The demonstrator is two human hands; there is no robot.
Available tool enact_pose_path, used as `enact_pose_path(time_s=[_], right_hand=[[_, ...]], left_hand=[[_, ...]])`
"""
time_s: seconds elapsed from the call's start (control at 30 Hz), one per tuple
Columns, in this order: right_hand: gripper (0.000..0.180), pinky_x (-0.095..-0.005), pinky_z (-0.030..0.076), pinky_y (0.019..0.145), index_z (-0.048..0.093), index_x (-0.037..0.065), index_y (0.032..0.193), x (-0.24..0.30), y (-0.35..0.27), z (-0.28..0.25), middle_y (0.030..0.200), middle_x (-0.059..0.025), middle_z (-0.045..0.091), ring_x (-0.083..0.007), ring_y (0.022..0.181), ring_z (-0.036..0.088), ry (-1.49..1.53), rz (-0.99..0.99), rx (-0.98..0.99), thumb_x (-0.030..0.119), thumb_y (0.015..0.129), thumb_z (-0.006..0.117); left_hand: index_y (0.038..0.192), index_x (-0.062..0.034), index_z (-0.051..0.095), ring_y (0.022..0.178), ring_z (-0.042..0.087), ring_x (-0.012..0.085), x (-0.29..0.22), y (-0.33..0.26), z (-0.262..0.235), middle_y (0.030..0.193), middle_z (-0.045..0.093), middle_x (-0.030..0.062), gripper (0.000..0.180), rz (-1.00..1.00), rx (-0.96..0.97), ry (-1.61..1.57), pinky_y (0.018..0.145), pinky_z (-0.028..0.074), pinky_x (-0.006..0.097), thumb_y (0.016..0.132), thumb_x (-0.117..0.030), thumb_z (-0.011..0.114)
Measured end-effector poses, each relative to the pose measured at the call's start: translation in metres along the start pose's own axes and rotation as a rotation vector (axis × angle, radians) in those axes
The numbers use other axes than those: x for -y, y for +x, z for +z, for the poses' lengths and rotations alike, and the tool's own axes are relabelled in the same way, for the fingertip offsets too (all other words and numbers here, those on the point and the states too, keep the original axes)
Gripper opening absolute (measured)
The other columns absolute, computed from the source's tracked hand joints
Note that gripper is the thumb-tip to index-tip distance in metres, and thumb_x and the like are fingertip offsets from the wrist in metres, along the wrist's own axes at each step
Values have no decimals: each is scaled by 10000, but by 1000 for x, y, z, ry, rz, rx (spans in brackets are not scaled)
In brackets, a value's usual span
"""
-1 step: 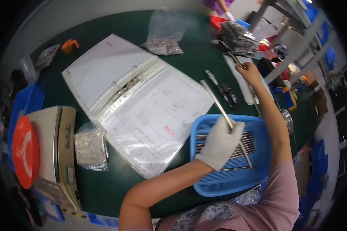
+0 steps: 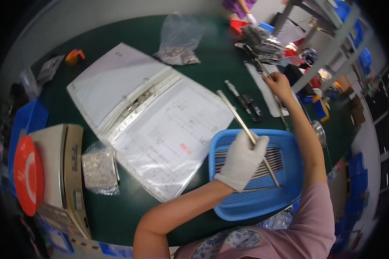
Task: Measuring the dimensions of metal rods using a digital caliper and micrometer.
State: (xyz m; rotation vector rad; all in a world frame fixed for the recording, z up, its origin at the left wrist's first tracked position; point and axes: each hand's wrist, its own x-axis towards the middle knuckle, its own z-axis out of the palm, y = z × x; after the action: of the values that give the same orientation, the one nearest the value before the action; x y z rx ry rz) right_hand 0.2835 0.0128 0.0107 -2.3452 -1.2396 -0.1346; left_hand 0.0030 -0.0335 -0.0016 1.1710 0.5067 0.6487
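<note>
My left hand (image 2: 242, 162), in a white glove, is closed around a long, thin metal rod (image 2: 233, 110). The rod slants over a blue plastic basket (image 2: 300, 172), where several similar metal rods (image 2: 272, 159) lie side by side; one more lies apart from the row, nearer me. My bare right hand (image 2: 280, 88) reaches past the basket's far side. Its fingers pinch a long, slim measuring tool (image 2: 259, 64), which looks like a caliper with a dark part at its far end. A micrometer (image 2: 243, 101) rests on the table between my hands.
An open ring binder (image 2: 168, 129) with sleeved sheets covers the green table's middle. At left stand a scale (image 2: 52, 164), a red dish (image 2: 28, 175) and a bag of small parts (image 2: 100, 169). Another bag (image 2: 177, 54) lies beyond. Grey rack posts (image 2: 328, 56) rise at right; another person's gloved hand (image 2: 251, 19) is far off.
The whole view has shifted slightly. Both hands keep the same grip, and the rod and measuring tool hold nearly the same places.
</note>
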Motion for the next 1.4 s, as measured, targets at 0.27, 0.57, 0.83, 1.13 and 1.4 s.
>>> enact_pose_path(time_s=[0.27,0.57,0.83,1.13,1.4], right_hand=[[269,-356,445,625,597,24,901,32,-84,-67,752,-143,607,-273,714,593,96,-167,-31,207,703,586],[471,-311,412,533,623,57,782,57,-148,-95,632,-75,585,-208,567,564,107,-77,-228,481,586,685],[393,-287,376,424,583,63,648,51,-169,-88,563,-60,549,-207,479,539,16,-338,-417,432,596,708],[307,-291,405,434,586,43,739,38,-167,-73,609,-69,561,-216,493,548,29,-457,-514,301,631,714],[317,-289,376,380,548,82,645,39,-168,-81,526,-33,513,-190,437,516,-32,-498,-516,364,629,691]], left_hand=[[728,-101,418,436,408,47,-14,-4,-4,591,439,-17,244,-134,34,-293,377,306,163,772,-154,652],[800,-88,472,544,457,91,-22,-21,-44,607,429,-9,186,78,81,-499,486,379,210,855,-254,536],[837,-29,508,594,516,150,-18,-32,-43,625,482,20,331,-30,168,-437,538,429,246,872,-357,475],[814,-28,482,652,583,167,-12,-31,-39,658,551,69,241,-9,203,-179,580,487,254,866,-262,513],[818,-29,476,641,598,185,-13,-34,-40,651,561,88,257,7,161,-212,584,506,278,874,-279,495]])
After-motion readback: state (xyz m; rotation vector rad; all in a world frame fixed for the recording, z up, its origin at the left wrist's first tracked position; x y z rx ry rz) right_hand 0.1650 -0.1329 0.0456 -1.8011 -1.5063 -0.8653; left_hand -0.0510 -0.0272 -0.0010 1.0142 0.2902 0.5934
